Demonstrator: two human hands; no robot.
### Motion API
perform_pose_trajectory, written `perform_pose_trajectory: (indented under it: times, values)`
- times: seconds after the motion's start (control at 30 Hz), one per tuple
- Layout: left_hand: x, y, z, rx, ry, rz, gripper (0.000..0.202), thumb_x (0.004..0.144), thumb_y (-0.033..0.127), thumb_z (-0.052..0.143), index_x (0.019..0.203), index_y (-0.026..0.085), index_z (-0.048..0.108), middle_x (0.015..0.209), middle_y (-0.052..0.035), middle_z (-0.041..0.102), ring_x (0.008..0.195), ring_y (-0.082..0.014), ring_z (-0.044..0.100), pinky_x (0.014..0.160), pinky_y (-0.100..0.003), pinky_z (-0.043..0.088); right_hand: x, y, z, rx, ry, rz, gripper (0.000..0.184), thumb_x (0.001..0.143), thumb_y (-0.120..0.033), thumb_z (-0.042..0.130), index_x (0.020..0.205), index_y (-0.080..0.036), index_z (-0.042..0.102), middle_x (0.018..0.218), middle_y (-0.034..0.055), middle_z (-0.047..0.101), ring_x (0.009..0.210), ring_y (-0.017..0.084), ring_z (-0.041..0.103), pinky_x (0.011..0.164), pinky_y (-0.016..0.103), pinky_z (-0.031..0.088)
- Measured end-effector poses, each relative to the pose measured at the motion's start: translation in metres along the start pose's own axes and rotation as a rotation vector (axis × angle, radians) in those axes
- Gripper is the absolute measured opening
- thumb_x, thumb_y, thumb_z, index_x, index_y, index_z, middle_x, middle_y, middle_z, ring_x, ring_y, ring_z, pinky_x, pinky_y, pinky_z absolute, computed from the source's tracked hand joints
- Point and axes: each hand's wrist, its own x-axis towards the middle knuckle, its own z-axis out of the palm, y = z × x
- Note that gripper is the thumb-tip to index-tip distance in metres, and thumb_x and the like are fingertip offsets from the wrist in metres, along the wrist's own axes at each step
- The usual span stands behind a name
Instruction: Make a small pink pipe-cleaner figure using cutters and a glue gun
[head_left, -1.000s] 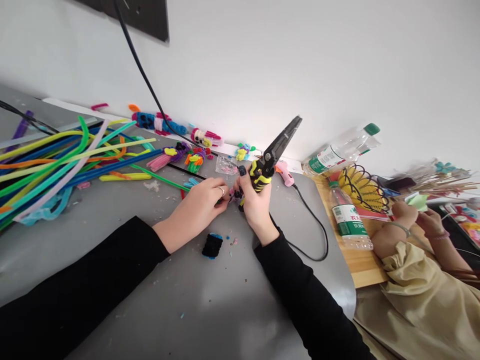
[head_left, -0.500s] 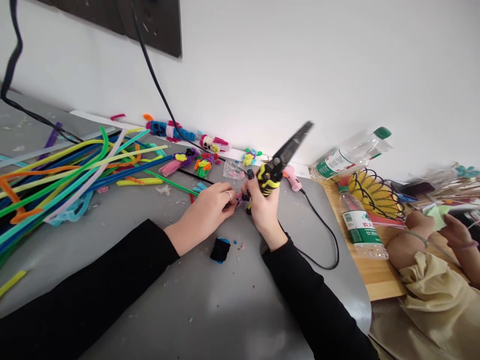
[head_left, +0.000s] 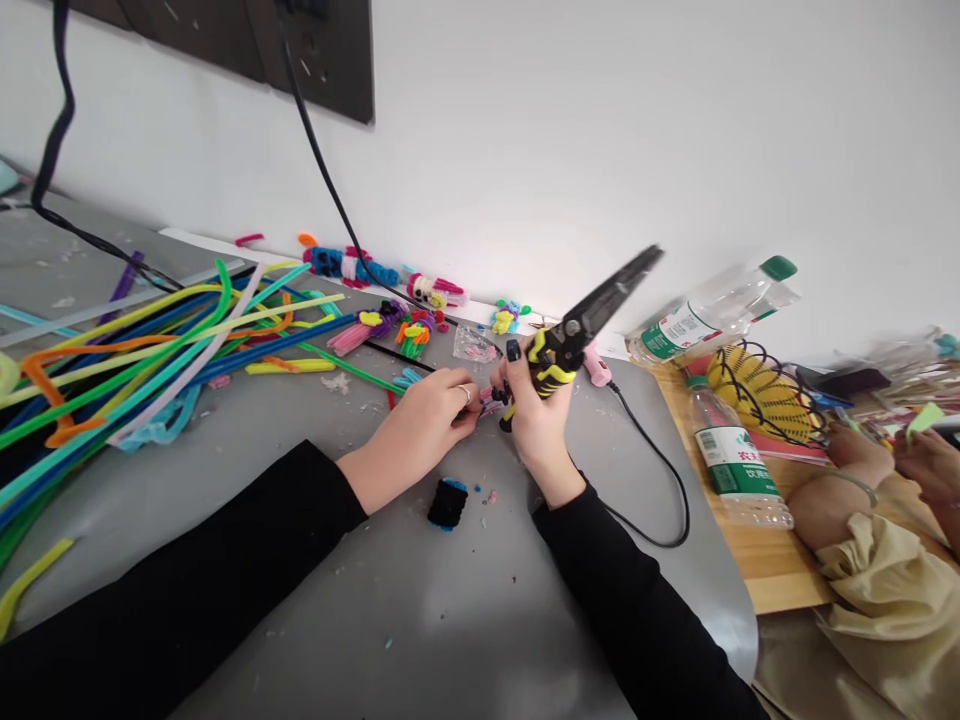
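My right hand (head_left: pixel 541 425) is wrapped round the black and yellow handles of a pair of scissors (head_left: pixel 600 305), their blades pointing up and away to the right. Close to it, my left hand (head_left: pixel 420 430) has its fingers pinched on a small pink pipe-cleaner piece (head_left: pixel 491 402), mostly hidden between both hands. My right fingertips also reach toward this piece; whether they touch it I cannot tell. On the grey table below the hands lies a small black and blue fuzzy block (head_left: pixel 448 504). Small fuzzy figures (head_left: pixel 418 330) lie beyond my left hand.
A heap of coloured pipe cleaners (head_left: pixel 187 355) covers the table's left side. A pink glue gun (head_left: pixel 597 367) with a black cable lies behind the scissors. To the right are plastic bottles (head_left: pixel 739 470), a yellow basket (head_left: pixel 757 395) and a co-worker's hands (head_left: pixel 862 455) holding green paper.
The whole view has shifted slightly, so the table's things appear a little further right. My hands keep their hold; the scissors tilt slightly lower to the right. The co-worker's hands have moved.
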Motion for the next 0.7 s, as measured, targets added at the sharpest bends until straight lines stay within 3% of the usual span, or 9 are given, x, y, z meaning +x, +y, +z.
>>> perform_pose_trajectory:
  times: [0.7]
  values:
    - [0.0002, -0.0021, 0.0027, 0.019, -0.02, 0.002, 0.022, 0.092, 0.005, 0.058, 0.075, 0.018, 0.058, 0.084, -0.0042, 0.063, 0.083, -0.021, 0.064, 0.073, -0.031, 0.05, -0.0025, -0.0014, 0.0035, 0.052, -0.006, -0.003, 0.032, 0.09, -0.041, 0.075, 0.085, -0.025, 0.047, 0.067, -0.0074, 0.043, 0.059, 0.01, 0.042, 0.057, 0.027, 0.039]
